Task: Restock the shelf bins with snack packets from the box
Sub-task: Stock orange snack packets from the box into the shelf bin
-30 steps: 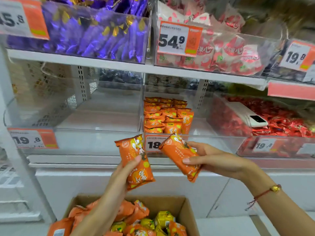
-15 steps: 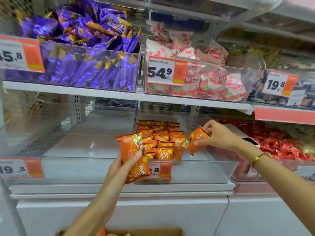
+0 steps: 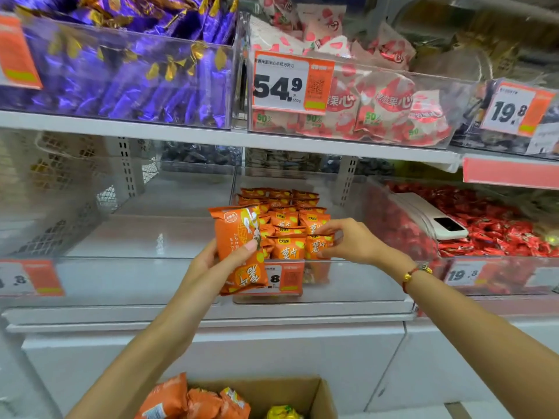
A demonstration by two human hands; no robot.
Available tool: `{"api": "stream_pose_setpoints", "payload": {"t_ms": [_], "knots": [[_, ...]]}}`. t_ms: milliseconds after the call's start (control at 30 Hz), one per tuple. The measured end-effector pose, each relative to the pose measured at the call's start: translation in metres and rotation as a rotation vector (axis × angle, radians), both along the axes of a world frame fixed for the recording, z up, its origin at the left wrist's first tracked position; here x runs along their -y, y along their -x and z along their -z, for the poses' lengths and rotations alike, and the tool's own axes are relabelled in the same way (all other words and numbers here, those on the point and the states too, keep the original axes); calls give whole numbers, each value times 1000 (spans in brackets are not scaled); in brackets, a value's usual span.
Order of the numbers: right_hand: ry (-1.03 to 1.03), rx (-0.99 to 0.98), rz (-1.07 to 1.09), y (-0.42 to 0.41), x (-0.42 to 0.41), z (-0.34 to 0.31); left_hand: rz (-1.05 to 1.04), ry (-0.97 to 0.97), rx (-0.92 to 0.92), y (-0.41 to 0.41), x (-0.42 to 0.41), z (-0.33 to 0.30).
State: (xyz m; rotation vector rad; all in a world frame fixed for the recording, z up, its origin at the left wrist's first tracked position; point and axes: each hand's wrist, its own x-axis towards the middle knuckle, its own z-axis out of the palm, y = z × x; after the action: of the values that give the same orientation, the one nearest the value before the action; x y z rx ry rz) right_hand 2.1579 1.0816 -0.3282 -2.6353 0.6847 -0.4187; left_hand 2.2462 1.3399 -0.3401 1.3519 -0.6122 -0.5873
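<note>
My left hand [image 3: 216, 264] grips an orange snack packet [image 3: 239, 237] upside down, just in front of the middle clear bin [image 3: 348, 282] on the lower shelf. Inside that bin, several orange packets [image 3: 284, 225] stand in rows. My right hand [image 3: 348, 241] reaches over the bin's front wall and pinches the front-right packet [image 3: 317, 246] of the rows, standing it upright. The cardboard box [image 3: 290, 394] sits at the bottom edge, holding more orange packets [image 3: 187, 400] and a yellow one [image 3: 282, 414].
An empty clear bin [image 3: 121, 267] lies left of the middle one. At the right, a bin of red candies [image 3: 490, 228] has a white phone [image 3: 432, 217] lying on top. The upper shelf carries bins of purple packets [image 3: 127, 77] and pink-white packets [image 3: 378, 107].
My right hand has carried its orange packet into the middle bin and set it at the front right of the rows. My left hand has risen closer to the bin with its packet.
</note>
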Motion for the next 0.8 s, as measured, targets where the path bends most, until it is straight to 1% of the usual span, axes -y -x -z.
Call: {"api": "stream_pose_setpoints", "payload": {"t_ms": [167,233,267,300,367,400,467,533,600,667,733,767,800], "knots": [[-13,10,-11,3,-2,1,59,27,11,6,8,-7],[19,14,3,7,-3,-4,87,28,42,8,9,-10],[36,60,10,10,-6,-8,97,33,57,9,9,-12],[11,150,5,13,-14,-16,106,35,80,11,10,-16],[-185,371,-58,22,-36,-34,93,4,185,14,17,-24],[-303,442,-109,27,-49,-43,68,-22,268,15,23,-28],[-436,475,-219,37,-70,-55,34,-58,436,16,38,-38],[-484,461,-251,42,-77,-56,64,-42,492,17,54,-45],[-568,475,-181,44,-72,-51,97,21,427,18,66,-50],[-733,506,-92,47,-63,-47,80,96,265,15,76,-51],[-928,545,-104,52,-58,-42,68,147,97,14,84,-51],[-1013,579,-134,53,-58,-39,81,158,56,16,88,-52],[-1073,632,-168,54,-59,-36,91,155,53,19,91,-53]]}}
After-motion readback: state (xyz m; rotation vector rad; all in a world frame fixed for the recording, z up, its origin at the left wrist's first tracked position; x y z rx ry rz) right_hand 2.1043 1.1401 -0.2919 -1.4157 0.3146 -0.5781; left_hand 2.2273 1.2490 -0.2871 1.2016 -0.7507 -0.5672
